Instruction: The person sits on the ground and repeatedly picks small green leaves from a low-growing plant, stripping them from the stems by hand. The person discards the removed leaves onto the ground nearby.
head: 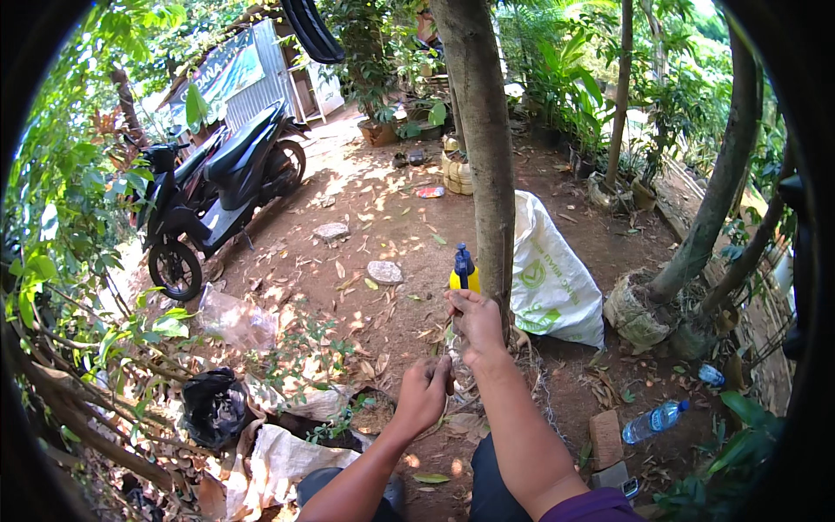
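Observation:
Both hands are raised before me with their fingertips pinched, one above the other. My right hand (479, 320) is the higher one, in front of the lower tree trunk (479, 150). Below and to its left is my left hand (424, 395). A thin pale strand (455, 339) seems to run between them; its exact material is too fine to tell. Just beyond my right hand stands a yellow pump spray bottle (464, 267) with a dark blue head, its lower part hidden by the hand. Thin whitish string (548, 404) lies on the soil to the right.
A white woven sack (554, 280) stands behind the trunk. To the right are a brick (606, 437), a plastic water bottle (654, 421) and a bagged tree root ball (636, 313). On the left are a black plastic bag (212, 404), a plant pot (375, 411) and a parked motor scooter (228, 176).

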`<state>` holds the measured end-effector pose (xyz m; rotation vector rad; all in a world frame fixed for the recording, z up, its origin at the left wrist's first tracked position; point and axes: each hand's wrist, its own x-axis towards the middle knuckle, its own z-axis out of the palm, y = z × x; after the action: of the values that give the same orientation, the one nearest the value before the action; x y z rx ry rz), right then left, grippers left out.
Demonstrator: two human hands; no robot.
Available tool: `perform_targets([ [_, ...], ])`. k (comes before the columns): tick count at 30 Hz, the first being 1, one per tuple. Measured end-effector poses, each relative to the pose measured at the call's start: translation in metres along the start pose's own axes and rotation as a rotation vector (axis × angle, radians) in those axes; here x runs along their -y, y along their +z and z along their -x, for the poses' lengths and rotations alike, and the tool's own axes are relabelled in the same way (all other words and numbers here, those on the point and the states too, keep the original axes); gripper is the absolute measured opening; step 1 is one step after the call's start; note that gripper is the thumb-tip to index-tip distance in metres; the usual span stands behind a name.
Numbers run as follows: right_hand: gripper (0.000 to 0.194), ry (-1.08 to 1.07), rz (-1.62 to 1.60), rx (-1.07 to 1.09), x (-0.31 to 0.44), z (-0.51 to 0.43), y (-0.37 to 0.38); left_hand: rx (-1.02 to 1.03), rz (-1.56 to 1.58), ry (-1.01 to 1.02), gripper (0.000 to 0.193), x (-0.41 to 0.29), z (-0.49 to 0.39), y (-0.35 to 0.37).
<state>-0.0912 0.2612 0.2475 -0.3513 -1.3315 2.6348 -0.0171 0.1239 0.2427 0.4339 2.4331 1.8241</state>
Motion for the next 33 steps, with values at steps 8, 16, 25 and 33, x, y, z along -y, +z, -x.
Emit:
perform_targets([
  [8, 0.011, -0.05, 0.127, 0.116, -0.021, 0.017, 0.028, -0.003, -0.237, 0.106, 0.038, 0.011, 0.028, -0.044],
  [16, 0.01, 0.06, 0.219, 0.192, -0.059, 0.049, 0.066, -0.101, -0.02, -0.067, 0.04, 0.032, 0.076, -0.066],
  [25, 0.01, 0.116, -0.018, 0.366, -0.083, 0.061, 0.1, -0.258, -0.212, 0.042, 0.046, 0.011, 0.091, -0.13],
  [33, 0.017, 0.279, -0.131, 0.377, -0.095, 0.049, 0.098, -0.244, -0.348, 0.039, 0.039, 0.018, 0.086, -0.172],
])
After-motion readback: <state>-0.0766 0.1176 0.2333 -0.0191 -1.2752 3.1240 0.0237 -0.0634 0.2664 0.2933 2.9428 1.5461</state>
